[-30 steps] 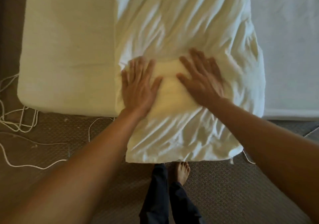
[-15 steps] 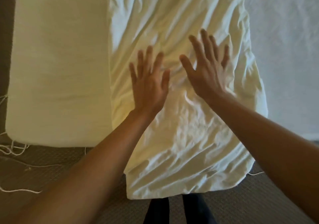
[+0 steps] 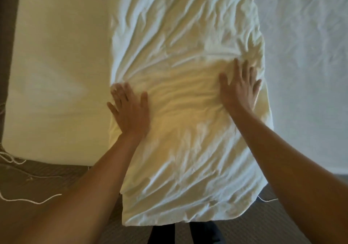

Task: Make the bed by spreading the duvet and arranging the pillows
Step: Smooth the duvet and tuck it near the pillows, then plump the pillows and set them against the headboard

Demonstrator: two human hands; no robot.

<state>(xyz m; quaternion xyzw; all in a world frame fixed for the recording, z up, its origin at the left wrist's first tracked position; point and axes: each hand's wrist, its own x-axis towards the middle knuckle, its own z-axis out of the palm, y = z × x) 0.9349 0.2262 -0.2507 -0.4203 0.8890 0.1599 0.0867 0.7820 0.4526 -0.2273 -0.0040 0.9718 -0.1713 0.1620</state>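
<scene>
A wrinkled white duvet [image 3: 188, 149] runs down the middle of the frame over the bed [image 3: 56, 74]. Its lower end hangs past the mattress edge above the brown floor [image 3: 56, 183]. The left grip [image 3: 130, 112], a bare hand, presses flat on the duvet's left edge. The right grip [image 3: 239, 89] presses flat near its right edge. White cords [image 3: 8, 158] lie at lower left.

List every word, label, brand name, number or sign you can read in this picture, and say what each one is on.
None. No word, label, brand, number or sign is readable on the duvet, the cream mattress, the white sheet or the carpet.
</scene>
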